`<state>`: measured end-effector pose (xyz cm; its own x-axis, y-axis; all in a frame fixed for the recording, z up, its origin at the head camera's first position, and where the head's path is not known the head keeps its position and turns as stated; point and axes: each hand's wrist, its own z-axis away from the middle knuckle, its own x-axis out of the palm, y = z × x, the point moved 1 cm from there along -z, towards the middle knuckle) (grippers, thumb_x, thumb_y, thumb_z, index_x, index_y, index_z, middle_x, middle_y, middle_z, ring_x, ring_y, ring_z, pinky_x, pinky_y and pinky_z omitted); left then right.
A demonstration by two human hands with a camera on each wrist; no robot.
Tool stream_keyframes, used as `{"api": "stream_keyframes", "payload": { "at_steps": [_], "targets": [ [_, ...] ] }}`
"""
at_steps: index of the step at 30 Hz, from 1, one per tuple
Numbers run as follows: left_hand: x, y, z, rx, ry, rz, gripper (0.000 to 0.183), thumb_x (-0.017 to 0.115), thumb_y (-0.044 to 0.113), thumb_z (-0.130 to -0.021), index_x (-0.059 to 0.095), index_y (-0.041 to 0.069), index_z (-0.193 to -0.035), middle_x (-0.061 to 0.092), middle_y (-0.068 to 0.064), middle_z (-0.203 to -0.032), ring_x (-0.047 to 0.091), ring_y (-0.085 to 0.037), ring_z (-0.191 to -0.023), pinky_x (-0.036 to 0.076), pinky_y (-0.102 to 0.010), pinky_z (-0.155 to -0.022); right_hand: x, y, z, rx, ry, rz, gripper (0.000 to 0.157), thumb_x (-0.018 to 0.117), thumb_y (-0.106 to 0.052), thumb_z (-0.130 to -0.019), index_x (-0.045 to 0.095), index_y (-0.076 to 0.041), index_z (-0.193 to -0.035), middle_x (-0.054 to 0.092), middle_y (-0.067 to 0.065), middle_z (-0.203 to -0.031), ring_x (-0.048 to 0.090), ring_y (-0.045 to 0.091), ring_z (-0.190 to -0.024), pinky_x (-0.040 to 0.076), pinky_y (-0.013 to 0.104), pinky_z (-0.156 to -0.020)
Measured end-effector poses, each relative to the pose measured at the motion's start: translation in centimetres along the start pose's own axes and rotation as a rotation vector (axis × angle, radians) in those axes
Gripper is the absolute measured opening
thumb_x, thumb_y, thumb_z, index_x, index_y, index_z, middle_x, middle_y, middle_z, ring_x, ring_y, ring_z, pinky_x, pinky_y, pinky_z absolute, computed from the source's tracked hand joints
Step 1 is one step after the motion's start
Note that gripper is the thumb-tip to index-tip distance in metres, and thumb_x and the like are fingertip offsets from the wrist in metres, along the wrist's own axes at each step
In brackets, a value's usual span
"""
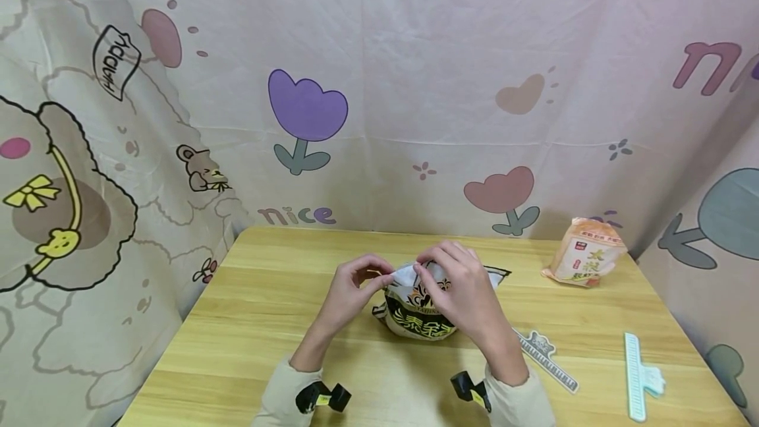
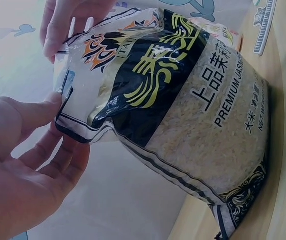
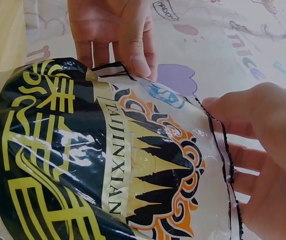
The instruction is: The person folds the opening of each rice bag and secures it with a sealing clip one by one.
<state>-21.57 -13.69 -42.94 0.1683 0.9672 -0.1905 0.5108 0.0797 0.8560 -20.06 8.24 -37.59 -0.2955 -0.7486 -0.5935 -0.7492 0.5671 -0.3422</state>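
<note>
My left hand (image 1: 351,292) and right hand (image 1: 461,282) are pinching the rice bag (image 1: 418,325) up top.
I'm thinking soft, even pinching is working best.

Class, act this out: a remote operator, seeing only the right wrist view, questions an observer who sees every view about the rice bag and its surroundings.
Operator: Is English printed lower down the rice bag?
Observer: Yes, the left wrist view shows the word PREMIUM.
Operator: Which loose thing on the table lies nearest it?
Observer: In the head view, a grey clip lies to its right.
</note>
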Motion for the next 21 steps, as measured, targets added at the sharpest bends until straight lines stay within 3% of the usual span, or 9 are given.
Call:
{"api": "stream_keyframes", "payload": {
  "at_steps": [11, 21],
  "targets": [
    [-0.42, 0.05, -0.05, -0.025, -0.058, 0.002, 0.012, 0.070, 0.002, -0.096, 0.074, 0.003, -0.107, 0.071, -0.008, -0.107, 0.066, -0.023, -0.097, 0.059, -0.033, -0.088, -0.21, 0.29, -0.01, 0.007, 0.005, -0.004, 0.010, 0.079, -0.011, -0.091, 0.073, -0.012, -0.099, 0.070, -0.004, -0.098, 0.064, 0.015, -0.093, 0.050, 0.041, -0.088],
    [-0.29, -0.32, 0.01, -0.006, -0.013, 0.008, 0.011, 0.073, 0.000, -0.093, 0.075, 0.002, -0.104, 0.072, -0.010, -0.103, 0.068, -0.025, -0.097, 0.060, -0.036, -0.088, -0.58, 0.55, 0.20, 0.042, 0.010, -0.030, 0.013, 0.080, -0.010, -0.090, 0.073, -0.011, -0.101, 0.069, -0.006, -0.100, 0.061, 0.012, -0.096, 0.053, 0.034, -0.081]
  ]
}}
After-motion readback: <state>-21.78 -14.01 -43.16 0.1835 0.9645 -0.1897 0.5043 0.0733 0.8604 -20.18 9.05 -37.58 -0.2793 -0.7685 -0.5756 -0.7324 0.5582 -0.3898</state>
